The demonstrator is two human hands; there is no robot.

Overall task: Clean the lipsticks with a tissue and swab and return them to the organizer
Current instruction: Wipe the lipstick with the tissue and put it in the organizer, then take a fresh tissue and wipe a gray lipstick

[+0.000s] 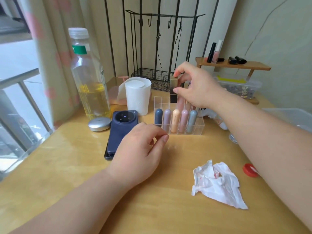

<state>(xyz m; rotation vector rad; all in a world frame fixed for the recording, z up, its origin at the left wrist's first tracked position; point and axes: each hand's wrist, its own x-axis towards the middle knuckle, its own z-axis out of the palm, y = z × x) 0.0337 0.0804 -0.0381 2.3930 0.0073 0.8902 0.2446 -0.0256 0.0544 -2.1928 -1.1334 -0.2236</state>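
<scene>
Wide table [67, 166] of pale glossy wood, set against a cream wall. At the left a window [15, 85], and beside it a cream curtain [49, 65] with pink dots. At the back a black wire rack [157, 48] with hooks and a basket. To its right a small wooden shelf [236, 65] with dark cosmetic tubes.

At back left a tall clear bottle [89, 78], partly full of yellow liquid. Green label on it, writing too blurred to read. Next to it a white paper roll [137, 97], then a dark blue phone [120, 130] lying camera side up, brand not readable.

Past the middle a clear organizer [199, 125] with five rounded lipsticks [175, 120] upright in the front row. Right hand [197, 88] pinching a black and gold lipstick [173, 92], upright, lower end at the rim of a back compartment. Cannot tell if already inside. Left hand [138, 154] low over the table beside the phone, fingers loosely bent, nothing in it.

At front right a crumpled tissue [217, 183] with red stains, then a small red cap [249, 169].
</scene>
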